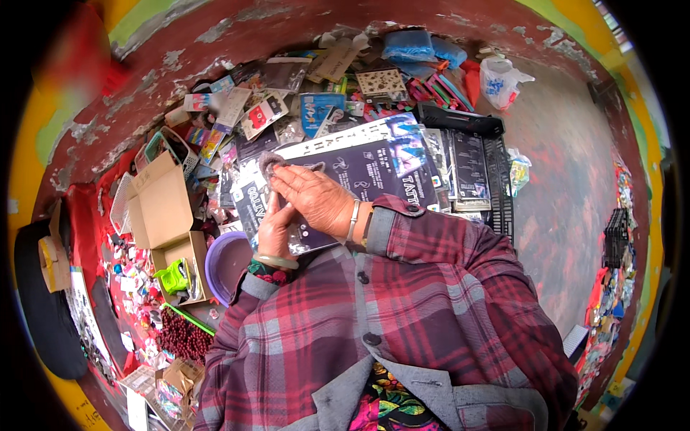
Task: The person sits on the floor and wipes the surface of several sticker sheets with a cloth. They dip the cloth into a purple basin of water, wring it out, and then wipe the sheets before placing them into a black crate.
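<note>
A plaid jacket [338, 309] fills the foreground, open at the collar over a patterned garment [399, 402]. To the left of the jacket lies a bunch of dark red beads [183, 336]; just beyond it stands an open cardboard box [164, 202], its lid raised, with a bright green item [171, 276] inside. A purple basin [209, 267] stands between the box and the left forearm. Ahead of the jacket, the hands are close together above a dark printed package [348, 169]. The left hand [276, 228], with a pale bangle at its wrist, is the nearer of the two and is partly covered by the right; its grip cannot be determined. The right hand [314, 200], with a metal bracelet at its wrist, has its fingers together and extended over a grey cloth [270, 159]; whether they pinch the cloth cannot be determined. The cloth is at the upper left part of the package. To the right of the package, a black crate [501, 172] contains dark printed sheets [471, 169]. Farther out are a blue packet [321, 113], a white plastic bag [500, 82] and blue plastic-wrapped bundles [407, 47].
</note>
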Tool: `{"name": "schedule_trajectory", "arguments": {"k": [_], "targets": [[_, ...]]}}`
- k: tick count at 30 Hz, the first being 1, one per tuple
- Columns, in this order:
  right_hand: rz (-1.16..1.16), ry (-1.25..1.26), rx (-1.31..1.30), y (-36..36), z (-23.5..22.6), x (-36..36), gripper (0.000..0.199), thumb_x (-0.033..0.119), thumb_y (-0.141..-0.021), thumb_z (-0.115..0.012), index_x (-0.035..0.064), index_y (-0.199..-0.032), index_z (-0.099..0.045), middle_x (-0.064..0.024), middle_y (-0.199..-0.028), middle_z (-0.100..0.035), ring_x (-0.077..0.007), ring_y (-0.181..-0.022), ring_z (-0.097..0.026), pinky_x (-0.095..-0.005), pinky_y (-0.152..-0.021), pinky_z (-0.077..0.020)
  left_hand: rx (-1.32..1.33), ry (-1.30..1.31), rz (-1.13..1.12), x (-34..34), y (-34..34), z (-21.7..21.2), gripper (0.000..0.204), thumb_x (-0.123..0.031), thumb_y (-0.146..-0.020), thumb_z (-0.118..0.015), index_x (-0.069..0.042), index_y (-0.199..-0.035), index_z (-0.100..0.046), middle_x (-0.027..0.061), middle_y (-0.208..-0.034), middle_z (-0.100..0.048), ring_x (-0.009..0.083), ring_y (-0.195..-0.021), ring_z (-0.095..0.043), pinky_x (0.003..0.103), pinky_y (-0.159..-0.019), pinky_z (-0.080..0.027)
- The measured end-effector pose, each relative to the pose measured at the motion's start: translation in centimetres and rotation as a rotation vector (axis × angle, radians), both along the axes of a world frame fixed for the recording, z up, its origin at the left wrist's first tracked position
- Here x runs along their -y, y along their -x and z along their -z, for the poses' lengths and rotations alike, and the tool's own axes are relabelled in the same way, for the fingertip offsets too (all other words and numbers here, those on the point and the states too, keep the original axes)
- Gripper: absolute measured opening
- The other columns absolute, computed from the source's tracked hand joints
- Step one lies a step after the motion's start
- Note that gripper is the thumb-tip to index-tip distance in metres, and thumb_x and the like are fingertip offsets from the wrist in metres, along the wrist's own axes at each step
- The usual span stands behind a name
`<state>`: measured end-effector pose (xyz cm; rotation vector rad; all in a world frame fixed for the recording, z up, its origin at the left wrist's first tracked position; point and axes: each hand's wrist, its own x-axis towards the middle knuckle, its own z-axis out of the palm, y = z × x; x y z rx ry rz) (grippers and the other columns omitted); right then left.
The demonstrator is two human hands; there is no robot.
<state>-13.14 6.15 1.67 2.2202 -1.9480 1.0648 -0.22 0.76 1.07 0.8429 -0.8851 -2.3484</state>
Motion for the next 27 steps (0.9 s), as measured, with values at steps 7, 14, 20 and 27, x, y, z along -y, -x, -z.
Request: {"name": "schedule_trajectory", "arguments": {"k": [7,14,20,27], "targets": [[0.205,-0.192,-0.159,2.2,0.3,-2.7,0.042,0.01,-0.083,-0.046,0.0011,-0.124,-0.051,-0.0142,-0.129,-0.051,-0.0272,-0.119,-0.048,-0.0369,-0.092,-0.0423,-0.029,-0.021,-0.077,0.0,-0.1,0.6,0.051,0.001,-0.09,-0.041,-0.007,-0.14,-0.033,0.0101,-0.122,-0.055,0.0205,-0.103,-0.058,0.034,-0.089,-0.05],[0.468,-0.271,-0.408,9.5,0.8,-6.2,0.033,0.01,-0.084,-0.045,-0.0005,-0.114,-0.054,-0.0125,-0.121,-0.054,-0.0256,-0.108,-0.052,-0.0368,-0.084,-0.0439,-0.044,-0.051,-0.106,-0.1,-0.3,0.2,0.046,-0.001,-0.09,-0.043,-0.007,-0.135,-0.037,0.0114,-0.115,-0.057,0.0231,-0.097,-0.062,0.037,-0.083,-0.053],[0.639,-0.268,-0.317,14.3,-1.9,-10.0,0.022,0.005,-0.082,-0.046,-0.0005,-0.1,-0.058,-0.0143,-0.095,-0.058,-0.0318,-0.087,-0.054,-0.041,-0.08,-0.0457,-0.027,-0.065,-0.083,-0.1,0.0,-1.0,0.043,-0.004,-0.09,-0.046,-0.005,-0.133,-0.039,0.01,-0.112,-0.058,0.0207,-0.092,-0.063,0.034,-0.08,-0.054],[0.155,0.052,0.049,7.2,-6.7,-5.5,0.045,-0.004,-0.075,-0.049,0.0014,-0.119,-0.056,-0.0166,-0.116,-0.059,-0.0322,-0.107,-0.054,-0.0376,-0.092,-0.0452,-0.268,-0.289,-0.043,0.6,-0.7,0.1,0.045,-0.039,-0.098,-0.042,-0.002,-0.123,-0.049,0.0137,-0.114,-0.06,0.0264,-0.102,-0.06,0.041,-0.088,-0.051]]}}
